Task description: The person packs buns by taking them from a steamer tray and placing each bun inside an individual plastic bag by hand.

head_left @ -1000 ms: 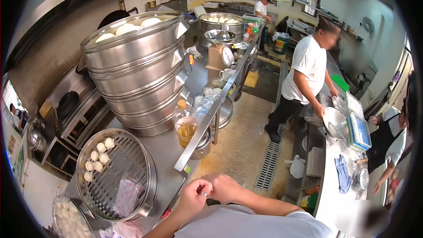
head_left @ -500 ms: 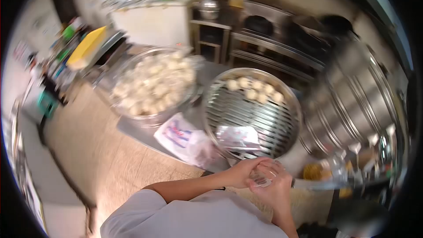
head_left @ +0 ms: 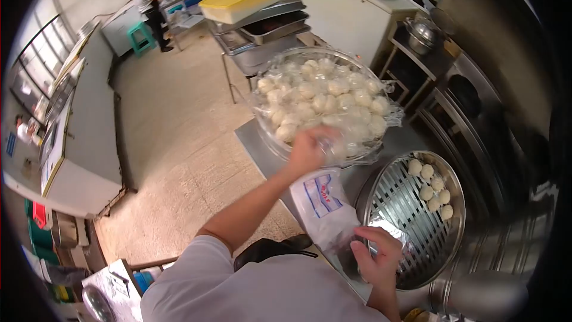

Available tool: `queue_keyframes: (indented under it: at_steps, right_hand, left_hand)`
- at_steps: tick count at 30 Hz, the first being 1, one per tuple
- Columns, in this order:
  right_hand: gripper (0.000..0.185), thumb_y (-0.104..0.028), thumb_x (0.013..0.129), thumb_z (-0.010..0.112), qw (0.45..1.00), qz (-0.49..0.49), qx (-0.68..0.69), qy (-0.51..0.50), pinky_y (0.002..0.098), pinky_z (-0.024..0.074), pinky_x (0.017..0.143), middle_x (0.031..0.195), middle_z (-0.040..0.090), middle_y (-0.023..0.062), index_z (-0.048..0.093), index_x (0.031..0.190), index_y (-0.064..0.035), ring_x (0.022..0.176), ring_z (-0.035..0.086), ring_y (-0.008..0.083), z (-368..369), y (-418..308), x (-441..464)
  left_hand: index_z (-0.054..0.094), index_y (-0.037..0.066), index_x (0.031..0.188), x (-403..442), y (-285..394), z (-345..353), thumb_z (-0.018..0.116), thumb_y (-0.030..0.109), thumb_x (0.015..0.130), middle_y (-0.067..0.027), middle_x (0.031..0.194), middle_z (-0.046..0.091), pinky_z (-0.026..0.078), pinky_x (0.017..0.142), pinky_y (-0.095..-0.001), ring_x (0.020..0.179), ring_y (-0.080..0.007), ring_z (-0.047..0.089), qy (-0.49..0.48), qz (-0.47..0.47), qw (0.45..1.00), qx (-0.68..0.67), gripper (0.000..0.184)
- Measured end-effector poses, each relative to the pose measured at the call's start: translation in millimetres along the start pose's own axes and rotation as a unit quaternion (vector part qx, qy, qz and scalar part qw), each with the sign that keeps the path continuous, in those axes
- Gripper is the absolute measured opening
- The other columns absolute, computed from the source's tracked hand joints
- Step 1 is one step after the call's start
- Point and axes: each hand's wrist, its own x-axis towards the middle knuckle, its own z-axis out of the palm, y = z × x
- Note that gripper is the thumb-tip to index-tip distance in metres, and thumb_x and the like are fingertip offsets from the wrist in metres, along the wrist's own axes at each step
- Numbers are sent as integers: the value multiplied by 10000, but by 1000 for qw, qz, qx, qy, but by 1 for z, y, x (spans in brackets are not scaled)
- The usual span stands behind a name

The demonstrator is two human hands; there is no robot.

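Observation:
My left hand (head_left: 311, 150) reaches over the near edge of a large round tray (head_left: 275, 144) of pale dough balls (head_left: 325, 102) under clear plastic wrap (head_left: 390, 110). Its fingers are curled and blurred; something clear shows at them, and I cannot make out what. Close to the near side of a round steamer tray (head_left: 460, 226), my right hand (head_left: 381, 255) is open, thumb and fingers apart, holding nothing. Several dough balls (head_left: 437, 183) sit on the slatted base at its far side. A white printed plastic bag (head_left: 325, 206) lies between the two trays.
Both trays stand on a metal table (head_left: 253, 143). Stacked metal steamers (head_left: 500, 256) rise at the right. Beyond the dough tray are metal pans and a yellow-lidded box (head_left: 241, 0). A person (head_left: 149, 9) stands far left near a green stool (head_left: 140, 37).
My hands were together around a clear object and are now apart. My left hand has moved out to the dough tray. The camera view has turned left.

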Motion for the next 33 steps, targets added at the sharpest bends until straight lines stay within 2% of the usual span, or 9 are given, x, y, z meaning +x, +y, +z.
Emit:
queue_keyframes:
  at_steps: [10, 12, 13, 15, 17, 18, 22, 27, 33]
  right_hand:
    - [165, -79, 875, 756, 970, 213, -54, 102, 329, 562, 812, 957, 771, 139, 767, 1009, 17, 886, 736, 223, -16, 35, -28]
    - [177, -106, 884, 764, 962, 236, -73, 119, 333, 564, 798, 956, 769, 143, 767, 1015, 13, 876, 737, 234, -22, 35, -42]
    - [185, -121, 889, 768, 957, 247, -84, 128, 336, 565, 791, 957, 768, 146, 768, 1018, 10, 870, 736, 241, -25, 38, -49]
    - [199, -175, 909, 749, 946, 265, -104, 152, 367, 568, 774, 952, 760, 151, 763, 1020, -11, 858, 732, 285, -31, 45, -72]
    - [207, -210, 916, 727, 938, 267, -124, 184, 407, 569, 761, 944, 750, 153, 758, 1019, -33, 856, 726, 330, -36, 49, -91]
    - [205, -207, 909, 725, 933, 267, -133, 202, 419, 569, 758, 943, 748, 151, 759, 1019, -37, 859, 723, 339, -39, 47, -101]
    - [193, -181, 902, 715, 901, 279, -161, 289, 421, 570, 765, 943, 748, 149, 757, 1021, -35, 856, 719, 345, -43, 45, -137]
    - [166, -151, 912, 715, 877, 289, -171, 343, 413, 569, 763, 943, 738, 154, 747, 990, -8, 846, 713, 337, -50, 14, -156]
    - [171, -166, 920, 738, 806, 368, -214, 412, 412, 565, 708, 883, 740, 153, 748, 935, 4, 765, 708, 338, -37, -5, -208]
  left_hand:
    - [707, 29, 1038, 252, -189, -15, 648, -30, 829, -214, 1226, 708, 508, 1025, -431, 1205, -350, 660, 93, 179, 955, 216, 225]
    - [732, 43, 1035, 246, -222, 0, 655, 80, 851, -192, 1115, 720, 528, 948, -485, 1104, -375, 666, 5, 72, 927, 368, 202]
    - [758, 78, 1007, 245, -242, -1, 615, 206, 904, -143, 1021, 735, 542, 874, -477, 1024, -338, 678, -199, 211, 728, 620, 218]
    - [793, 175, 1029, 234, -252, 5, 548, 230, 936, -89, 1017, 760, 550, 849, -466, 956, -312, 699, -255, 158, 695, 654, 268]
    - [777, 147, 1068, 253, -280, -10, 560, 186, 944, -133, 1003, 752, 546, 845, -463, 925, -324, 700, -306, 222, 695, 612, 253]
    - [741, 44, 1086, 253, -264, -9, 601, 191, 958, -189, 1009, 733, 533, 840, -461, 936, -358, 688, -227, 24, 866, 444, 240]
    - [693, -14, 1128, 147, -74, 96, 644, 24, 927, -128, 1095, 736, 502, 930, -338, 1014, -244, 680, -165, 78, 975, 130, 210]
    - [717, -2, 922, -43, 21, 217, 616, -82, 807, -114, 1025, 757, 534, 909, -324, 1008, -183, 697, -462, 1, 883, -78, 173]
    - [738, -18, 921, -185, 73, 259, 734, 85, 927, -128, 952, 767, 545, 809, -318, 868, -189, 707, -650, 23, 750, -118, 104]
